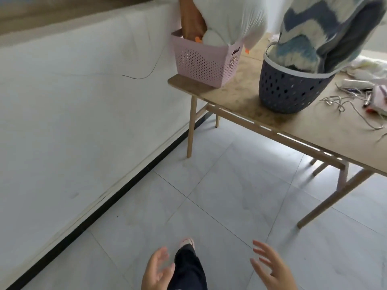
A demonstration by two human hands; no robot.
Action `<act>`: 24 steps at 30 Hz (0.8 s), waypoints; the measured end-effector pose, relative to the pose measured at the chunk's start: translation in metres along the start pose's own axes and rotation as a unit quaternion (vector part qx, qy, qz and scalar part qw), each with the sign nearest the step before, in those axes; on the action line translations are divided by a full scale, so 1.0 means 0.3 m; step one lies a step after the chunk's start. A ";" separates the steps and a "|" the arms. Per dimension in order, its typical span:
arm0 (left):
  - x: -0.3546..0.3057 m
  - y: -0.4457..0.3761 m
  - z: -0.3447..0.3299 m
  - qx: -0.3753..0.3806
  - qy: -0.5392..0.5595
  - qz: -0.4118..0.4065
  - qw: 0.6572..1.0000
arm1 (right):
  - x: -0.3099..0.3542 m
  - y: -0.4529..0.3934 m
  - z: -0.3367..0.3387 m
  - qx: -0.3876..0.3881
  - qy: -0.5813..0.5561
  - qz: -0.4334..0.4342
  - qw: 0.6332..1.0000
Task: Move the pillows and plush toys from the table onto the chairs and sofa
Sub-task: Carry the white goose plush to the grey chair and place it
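The left hand (157,271) and right hand (270,266) hang low at the bottom of the view, fingers spread and loose, holding nothing, with a dark trouser leg and a slipper on the tiled floor between them. Well ahead stands the desk (240,97). On its near corner sits a pink basket (204,65) with a white plush toy (228,19) stuffed into it, orange feet showing; another person's hand (191,21) reaches in beside the toy. To the right, a dark blue basket (290,88) holds a blue and white pillow (326,28), tilted and bulging out over the rim. Both look soft and light, likely squashy and easy to lift; a broad two-handed grasp round the body above each rim seems best, since the baskets may lift with them.
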State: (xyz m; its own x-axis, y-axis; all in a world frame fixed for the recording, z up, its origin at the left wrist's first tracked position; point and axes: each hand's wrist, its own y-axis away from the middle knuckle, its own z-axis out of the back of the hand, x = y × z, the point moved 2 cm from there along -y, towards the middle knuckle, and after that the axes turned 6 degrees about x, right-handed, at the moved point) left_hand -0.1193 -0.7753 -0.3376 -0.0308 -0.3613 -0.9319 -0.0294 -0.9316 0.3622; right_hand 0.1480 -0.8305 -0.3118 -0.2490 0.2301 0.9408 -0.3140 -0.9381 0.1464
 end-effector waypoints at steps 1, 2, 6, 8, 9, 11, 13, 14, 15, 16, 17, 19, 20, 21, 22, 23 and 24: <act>-0.065 -0.105 0.002 0.006 -0.006 -0.013 1.000 | 0.045 -0.106 -0.033 0.004 -0.005 0.005 1.000; -0.138 -0.202 0.003 0.013 -0.009 -0.025 1.000 | 0.101 -0.202 -0.065 0.011 -0.014 0.013 1.000; -0.361 -0.556 0.011 0.050 -0.027 -0.045 0.997 | 0.233 -0.513 -0.150 0.023 -0.027 0.019 0.999; -0.417 -0.694 0.016 0.049 -0.038 -0.036 0.997 | 0.255 -0.609 -0.165 0.002 -0.034 0.004 0.999; -0.428 -0.774 0.012 0.053 -0.048 -0.023 0.997 | 0.248 -0.672 -0.168 -0.020 -0.040 -0.014 0.999; -0.453 -0.850 -0.009 0.066 -0.056 0.004 0.996 | 0.239 -0.737 -0.166 -0.054 -0.052 -0.031 0.997; -0.482 -0.988 -0.039 0.074 -0.058 0.022 0.995 | 0.236 -0.874 -0.170 -0.079 -0.056 -0.036 0.995; -0.506 -1.056 -0.058 0.085 -0.060 0.023 0.994 | 0.237 -0.950 -0.169 -0.080 -0.053 -0.038 0.995; -0.536 -1.131 -0.080 0.090 -0.062 0.018 0.994 | 0.244 -1.038 -0.169 -0.075 -0.046 -0.043 0.995; -0.569 -1.210 -0.102 0.089 -0.067 0.004 0.994 | 0.252 -1.135 -0.161 -0.073 -0.043 -0.036 0.996; -0.610 -1.290 -0.125 0.085 -0.073 -0.010 0.994 | 0.275 -1.234 -0.152 -0.076 -0.041 -0.023 0.996; -0.727 -1.448 -0.177 0.087 -0.090 -0.038 0.991 | 0.378 -1.431 -0.132 -0.074 -0.041 0.003 0.996; -0.800 -1.522 -0.209 0.092 -0.098 -0.054 0.989 | 0.435 -1.523 -0.120 -0.068 -0.044 0.020 0.996; -0.878 -1.590 -0.244 0.099 -0.101 -0.073 0.987 | 0.492 -1.616 -0.105 -0.068 -0.045 0.036 0.996; -0.956 -1.656 -0.281 0.109 -0.102 -0.090 0.985 | 0.551 -1.705 -0.089 -0.072 -0.044 0.054 0.995; -1.033 -1.719 -0.318 0.115 -0.109 -0.106 0.982 | 0.610 -1.790 -0.069 -0.075 -0.050 0.068 0.994; -1.107 -1.781 -0.353 0.119 -0.118 -0.126 0.978 | 0.672 -1.872 -0.048 -0.072 -0.054 0.085 0.992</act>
State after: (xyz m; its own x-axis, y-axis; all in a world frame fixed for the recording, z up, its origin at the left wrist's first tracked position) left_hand 0.0123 -0.1617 -0.2235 -0.2211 -0.0762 -0.9723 -0.2961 -0.9447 0.1413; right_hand 0.2608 -0.2536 -0.2088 -0.2130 0.0359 0.9764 -0.4050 -0.9127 -0.0547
